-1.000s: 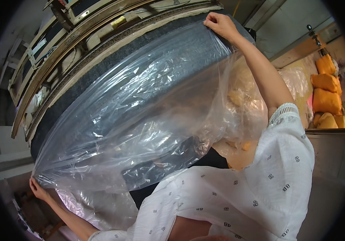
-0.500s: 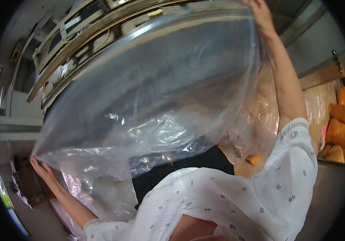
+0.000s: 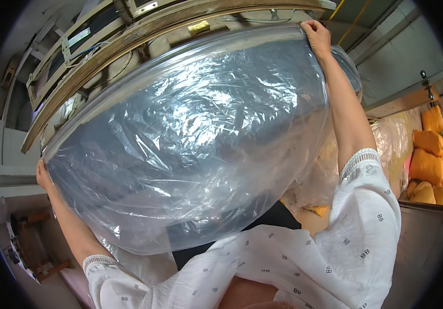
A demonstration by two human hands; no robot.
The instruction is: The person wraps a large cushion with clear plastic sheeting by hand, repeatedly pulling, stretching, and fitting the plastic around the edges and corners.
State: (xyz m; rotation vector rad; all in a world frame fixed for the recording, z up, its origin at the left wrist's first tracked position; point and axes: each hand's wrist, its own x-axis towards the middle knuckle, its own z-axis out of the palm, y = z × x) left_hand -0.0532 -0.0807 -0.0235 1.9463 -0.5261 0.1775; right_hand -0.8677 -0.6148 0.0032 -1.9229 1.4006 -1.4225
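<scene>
— What can't you see well?

— The big clear plastic bag (image 3: 196, 144) covers most of the view. Something dark sits behind it, but the crinkly plastic blurs it, so I can't tell what it is. The fingers of the left hand (image 3: 44, 175) are tucked behind the bag's edge. The wooden frame (image 3: 129, 46) above the right grip is cut off at the top.

— How are the hands holding it?

— The right hand (image 3: 317, 36) is up high, its grip pressed together, pinching the bag's top corner. The left hand is low and far out to the side, closed on the other corner, though I can't see how tight. The bag is stretched wide between the two grips.

— Is there room to move?

— Just above the right grip the frame is very close. Below the left grip there is open space down to a small wooden stand (image 3: 41, 242). Far off past the right arm, yellow sacks (image 3: 430, 154) are stacked.

— What does the stuff look like?

— The bag is thin, shiny and wrinkly, puffed into a round shape. The sleeves (image 3: 365, 226) are white cloth with tiny dark marks and lacy ends.
</scene>
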